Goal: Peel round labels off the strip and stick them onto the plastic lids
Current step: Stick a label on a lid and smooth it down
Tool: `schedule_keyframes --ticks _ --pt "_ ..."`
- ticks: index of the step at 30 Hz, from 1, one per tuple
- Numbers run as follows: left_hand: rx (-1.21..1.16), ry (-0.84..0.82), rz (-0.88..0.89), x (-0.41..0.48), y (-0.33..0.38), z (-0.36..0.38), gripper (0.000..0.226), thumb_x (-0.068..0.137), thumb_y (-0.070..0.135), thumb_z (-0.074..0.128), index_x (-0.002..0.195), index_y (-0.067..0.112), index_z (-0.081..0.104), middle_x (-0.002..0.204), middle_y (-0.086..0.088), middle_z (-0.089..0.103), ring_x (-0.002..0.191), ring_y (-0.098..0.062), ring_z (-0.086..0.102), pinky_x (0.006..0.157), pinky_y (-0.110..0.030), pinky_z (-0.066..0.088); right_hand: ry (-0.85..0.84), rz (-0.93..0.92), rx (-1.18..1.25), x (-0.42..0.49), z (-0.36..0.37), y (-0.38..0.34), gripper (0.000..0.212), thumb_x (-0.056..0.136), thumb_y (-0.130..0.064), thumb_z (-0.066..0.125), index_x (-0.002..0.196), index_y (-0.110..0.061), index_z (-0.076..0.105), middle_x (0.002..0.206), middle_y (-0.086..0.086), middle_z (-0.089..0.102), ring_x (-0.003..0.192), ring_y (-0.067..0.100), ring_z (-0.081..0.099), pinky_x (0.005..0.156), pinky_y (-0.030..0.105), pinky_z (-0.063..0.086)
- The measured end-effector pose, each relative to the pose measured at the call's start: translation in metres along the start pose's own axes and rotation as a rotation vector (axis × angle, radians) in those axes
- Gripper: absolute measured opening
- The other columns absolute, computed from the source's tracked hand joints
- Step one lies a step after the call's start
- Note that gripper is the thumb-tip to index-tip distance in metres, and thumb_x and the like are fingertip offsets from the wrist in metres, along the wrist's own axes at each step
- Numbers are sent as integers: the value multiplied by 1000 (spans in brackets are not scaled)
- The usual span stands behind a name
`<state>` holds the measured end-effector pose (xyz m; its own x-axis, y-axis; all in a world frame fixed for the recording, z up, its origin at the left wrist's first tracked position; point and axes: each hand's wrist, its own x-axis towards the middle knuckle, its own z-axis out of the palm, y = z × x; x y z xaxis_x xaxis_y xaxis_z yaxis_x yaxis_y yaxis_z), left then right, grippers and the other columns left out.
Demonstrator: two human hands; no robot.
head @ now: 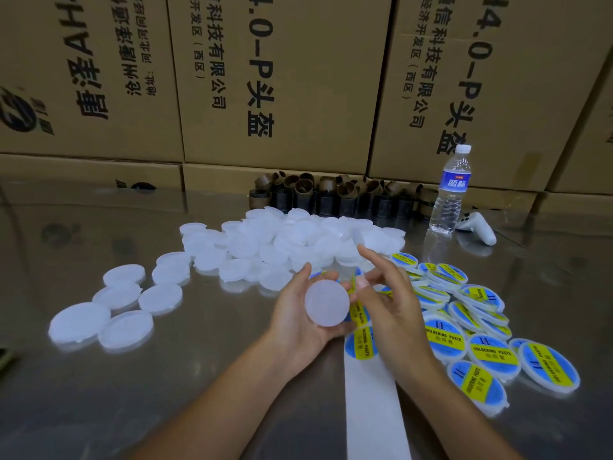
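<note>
My left hand grips a blank white plastic lid at the centre, above the metal table. My right hand is just right of the lid, its fingertips pinching a blue and yellow round label at the lid's right edge. Below the hands a white backing strip runs toward me, with round labels on its upper part, partly hidden by my hands. A heap of blank lids lies behind. Several labelled lids are piled to the right.
Loose blank lids are spread over the left of the reflective metal table. A water bottle and a white controller stand at the back right. Brown cardboard cores line the back, under stacked cardboard boxes.
</note>
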<state>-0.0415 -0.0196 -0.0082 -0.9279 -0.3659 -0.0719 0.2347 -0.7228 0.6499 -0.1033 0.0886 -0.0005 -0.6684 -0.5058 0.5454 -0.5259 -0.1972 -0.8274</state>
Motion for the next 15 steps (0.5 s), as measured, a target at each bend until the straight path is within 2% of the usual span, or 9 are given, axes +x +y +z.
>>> schedule_keyframes --ticks 3,6,9,11,13,15 --pt "-6 -12 -13 1 -1 -2 40 94 45 45 101 7 55 99 -17 67 97 -34 65 105 -59 37 44 -48 -76 4 0 0 42 88 -10 62 109 -47 58 107 -4 41 103 0 47 90 13 37" --pt "-19 3 -19 2 -2 -2 42 93 46 47 100 5 57 112 -21 63 103 -36 61 105 -57 38 72 -69 -79 10 -5 0 44 85 -5 64 103 -45 61 121 -7 42 115 0 44 87 1 33" --pt "-10 23 -23 3 -1 -2 42 91 46 49 97 5 60 109 -22 63 102 -37 60 98 -54 45 40 -103 -35 18 -9 -4 43 87 2 59 104 -37 60 121 -9 56 116 1 50 87 3 35" --pt "11 36 -9 3 0 -2 43 93 46 46 96 5 61 99 -19 65 96 -37 62 94 -52 48 -5 -116 37 24 -10 -7 45 87 9 54 107 -32 58 114 -8 63 112 6 56 86 12 44" --pt "28 36 -4 3 0 -2 44 95 46 43 98 5 60 99 -18 65 98 -39 63 94 -52 48 -37 -101 118 27 -10 -9 46 88 9 53 107 -33 57 105 -3 67 102 8 62 74 17 51" --pt "54 33 -3 3 1 -2 46 96 47 41 102 6 60 103 -18 65 98 -38 64 88 -50 51 -58 -87 188 26 -13 -8 44 89 8 54 105 -32 58 95 4 68 88 12 65 63 17 51"
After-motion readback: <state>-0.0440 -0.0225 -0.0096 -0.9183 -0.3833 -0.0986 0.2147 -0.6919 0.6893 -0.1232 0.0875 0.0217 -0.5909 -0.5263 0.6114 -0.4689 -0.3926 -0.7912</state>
